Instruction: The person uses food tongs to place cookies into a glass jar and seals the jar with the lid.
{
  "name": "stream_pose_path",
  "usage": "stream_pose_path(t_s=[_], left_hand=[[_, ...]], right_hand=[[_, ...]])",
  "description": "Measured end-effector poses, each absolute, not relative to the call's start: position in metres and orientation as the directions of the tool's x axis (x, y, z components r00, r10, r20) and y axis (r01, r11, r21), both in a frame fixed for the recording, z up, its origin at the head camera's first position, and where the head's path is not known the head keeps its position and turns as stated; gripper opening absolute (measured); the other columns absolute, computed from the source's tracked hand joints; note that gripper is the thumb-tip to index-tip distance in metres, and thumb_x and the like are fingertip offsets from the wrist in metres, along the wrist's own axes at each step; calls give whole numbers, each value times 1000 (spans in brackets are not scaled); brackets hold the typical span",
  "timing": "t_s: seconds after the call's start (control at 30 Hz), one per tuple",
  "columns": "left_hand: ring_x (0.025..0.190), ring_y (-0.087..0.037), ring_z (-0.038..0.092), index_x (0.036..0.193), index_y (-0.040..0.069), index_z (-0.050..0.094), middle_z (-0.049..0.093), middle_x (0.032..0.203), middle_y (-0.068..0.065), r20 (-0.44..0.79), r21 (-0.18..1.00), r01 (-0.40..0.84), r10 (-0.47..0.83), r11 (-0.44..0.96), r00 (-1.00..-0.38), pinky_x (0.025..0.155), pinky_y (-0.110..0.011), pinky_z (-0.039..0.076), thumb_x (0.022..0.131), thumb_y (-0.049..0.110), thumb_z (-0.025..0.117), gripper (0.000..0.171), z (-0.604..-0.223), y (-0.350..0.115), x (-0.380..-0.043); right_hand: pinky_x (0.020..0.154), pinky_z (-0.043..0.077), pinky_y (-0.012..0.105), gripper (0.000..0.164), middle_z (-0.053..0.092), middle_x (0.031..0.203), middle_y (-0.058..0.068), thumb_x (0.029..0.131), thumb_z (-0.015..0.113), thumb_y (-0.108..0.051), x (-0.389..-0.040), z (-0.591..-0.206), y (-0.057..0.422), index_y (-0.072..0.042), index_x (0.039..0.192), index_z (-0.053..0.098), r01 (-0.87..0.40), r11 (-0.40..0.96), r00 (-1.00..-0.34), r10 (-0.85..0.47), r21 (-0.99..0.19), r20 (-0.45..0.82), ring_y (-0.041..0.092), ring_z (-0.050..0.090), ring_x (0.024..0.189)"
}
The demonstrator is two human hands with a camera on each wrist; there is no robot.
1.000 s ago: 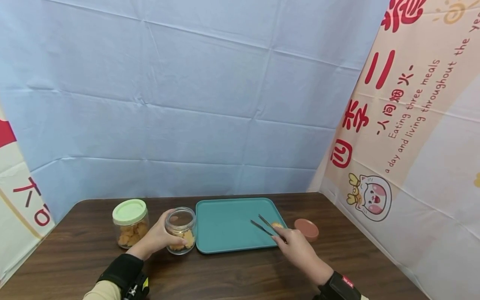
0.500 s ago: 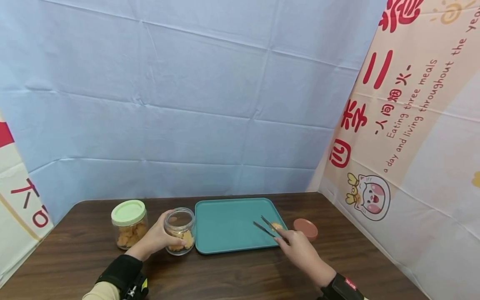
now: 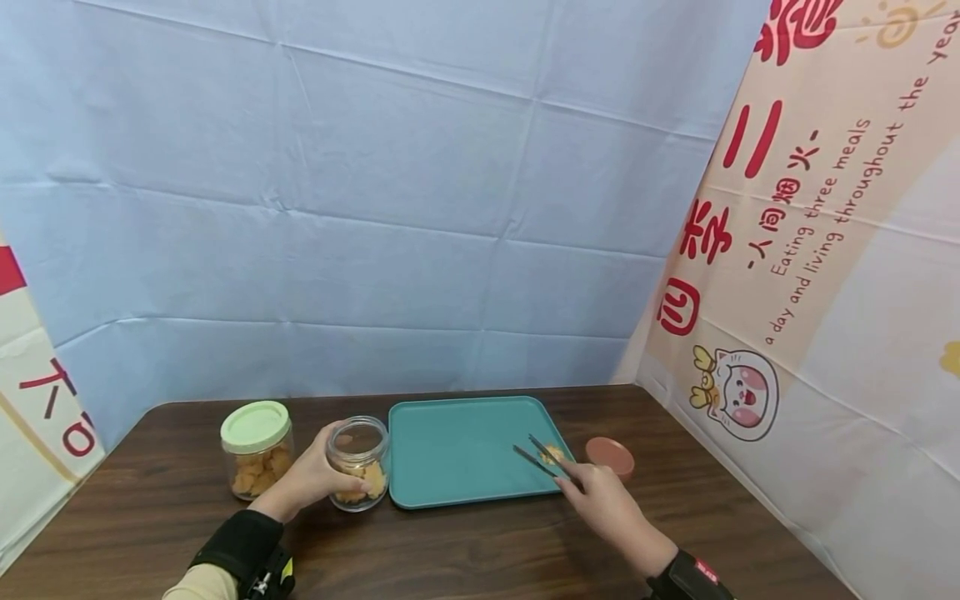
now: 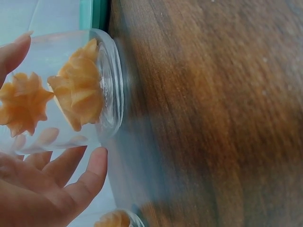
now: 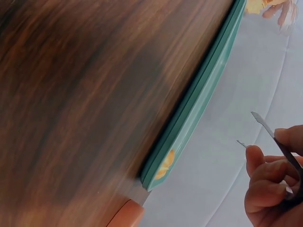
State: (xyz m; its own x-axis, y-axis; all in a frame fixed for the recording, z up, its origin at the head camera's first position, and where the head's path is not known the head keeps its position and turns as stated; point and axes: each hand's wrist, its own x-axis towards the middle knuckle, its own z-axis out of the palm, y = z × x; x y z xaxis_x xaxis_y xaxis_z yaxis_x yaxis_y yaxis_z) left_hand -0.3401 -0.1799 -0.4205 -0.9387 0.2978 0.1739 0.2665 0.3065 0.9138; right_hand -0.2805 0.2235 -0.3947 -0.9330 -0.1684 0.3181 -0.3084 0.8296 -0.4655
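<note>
My left hand (image 3: 318,473) grips a lidless glass jar (image 3: 360,442) from its left side. Inside the jar are ridged, star-shaped golden cookies (image 4: 78,87), seen close up in the left wrist view. My right hand (image 3: 600,500) holds metal tongs (image 3: 534,460) above the right part of a teal tray (image 3: 457,454). The tongs' serrated tips stand apart with nothing between them, as the right wrist view shows. A cookie (image 3: 551,455) lies near the tray's right edge, partly overlapped by the tongs in the head view.
Left of my left hand stands a second jar of cookies (image 3: 258,468) with a pale green lid (image 3: 257,425). A reddish-brown round lid (image 3: 610,457) lies right of the tray. The dark wooden table (image 3: 450,550) is backed by a blue cloth (image 3: 405,250).
My right hand and the tongs have shifted slightly right, their tips still apart, and more of the cookie on the tray shows. My left hand stays on the jar.
</note>
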Motion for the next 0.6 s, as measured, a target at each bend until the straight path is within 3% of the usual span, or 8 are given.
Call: stream_pose_path(t_s=[0.1,0.17,0.47,0.6], left_hand=[[114,-42,51,147,-8,13,31,138,-38,176,915,270,308,298,-935,84,-44,50,75,2,83,101,-420,-180,-340],[114,-42,52,147,-8,14,31,138,-39,174,917,269,312,295,-934,83,-43,50,74,2,83,101,-420,-180,-340],[113,-42,52,146,-8,15,31,138,-39,176,912,274,313,304,-933,83,-41,51,74,6,84,101,-420,-181,-340],[113,-41,52,146,-7,15,32,138,-38,166,912,264,306,314,-937,83,-41,51,73,8,85,102,-420,-181,-340]], right_hand=[[46,33,24,33,57,61,6,94,61,-6,-281,-394,227,11,122,61,-325,815,-936,-203,-480,289,5,35,45],[43,30,24,34,48,55,1,96,59,-6,-280,-394,229,12,124,59,-330,804,-938,-222,-494,265,7,26,42],[44,29,23,30,52,61,0,92,64,-5,-280,-397,230,10,118,64,-273,832,-945,-139,-484,294,7,29,42],[47,34,23,28,68,80,9,90,66,-4,-280,-398,231,10,115,66,-258,841,-942,-110,-475,317,7,37,45]])
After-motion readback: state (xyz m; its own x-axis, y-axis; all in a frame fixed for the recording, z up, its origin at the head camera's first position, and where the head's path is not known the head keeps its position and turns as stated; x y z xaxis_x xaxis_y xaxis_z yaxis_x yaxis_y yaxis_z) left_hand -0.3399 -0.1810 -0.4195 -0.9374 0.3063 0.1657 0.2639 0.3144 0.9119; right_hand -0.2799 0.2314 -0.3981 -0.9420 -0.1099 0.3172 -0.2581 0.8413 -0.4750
